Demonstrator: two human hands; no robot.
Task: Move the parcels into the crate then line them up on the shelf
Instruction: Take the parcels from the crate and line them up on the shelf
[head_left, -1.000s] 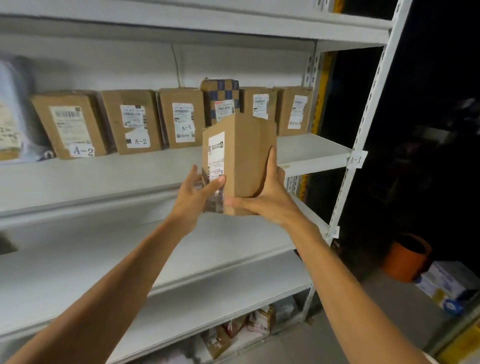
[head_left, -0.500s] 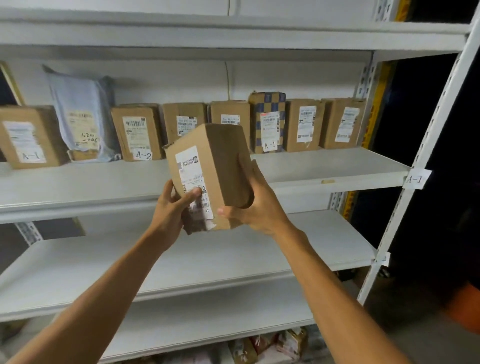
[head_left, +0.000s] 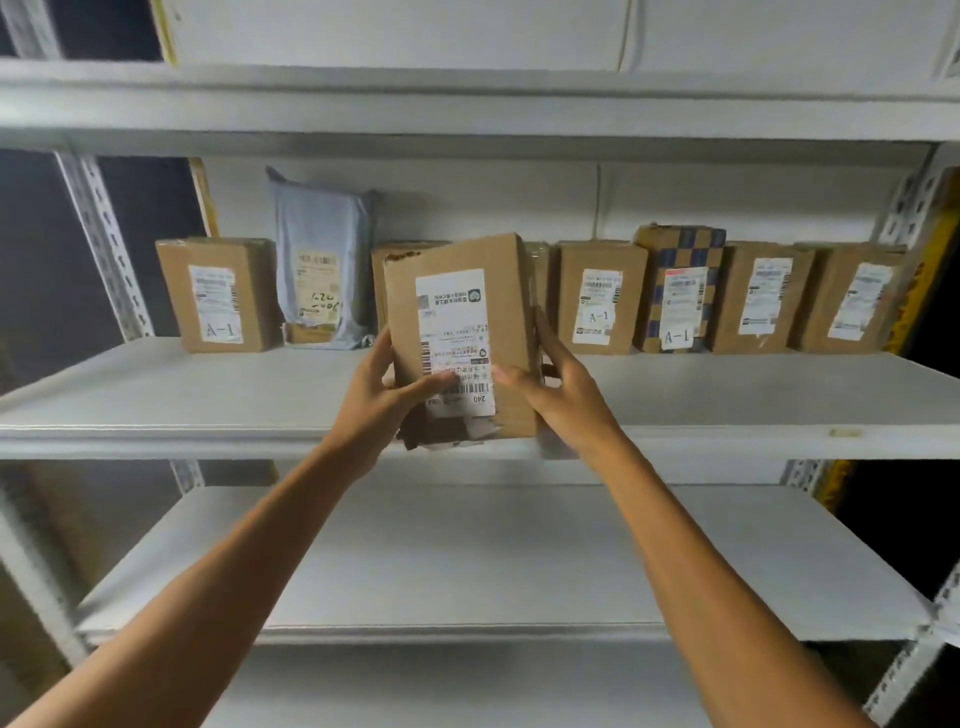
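Observation:
I hold a brown cardboard parcel (head_left: 462, 338) upright with its white label facing me, upside down. My left hand (head_left: 384, 395) grips its lower left edge, thumb across the label. My right hand (head_left: 556, 384) grips its lower right side. The parcel hovers over the front of the white shelf (head_left: 156, 395), in front of a row of parcels standing along the back: a brown box marked A-1 (head_left: 218, 296), a grey mailer bag (head_left: 319, 265), another box marked A-1 (head_left: 597, 296) and a blue-checked box (head_left: 675, 288). No crate is in view.
Two more brown boxes (head_left: 758, 299) (head_left: 852, 301) stand at the row's right end. A lower white shelf (head_left: 467, 561) lies beneath my arms. Perforated uprights (head_left: 104, 244) frame the rack. Another shelf board (head_left: 467, 104) runs overhead.
The view has swung left along the shelf. I have turned the parcel so its label faces me and raised it in front of the row's middle.

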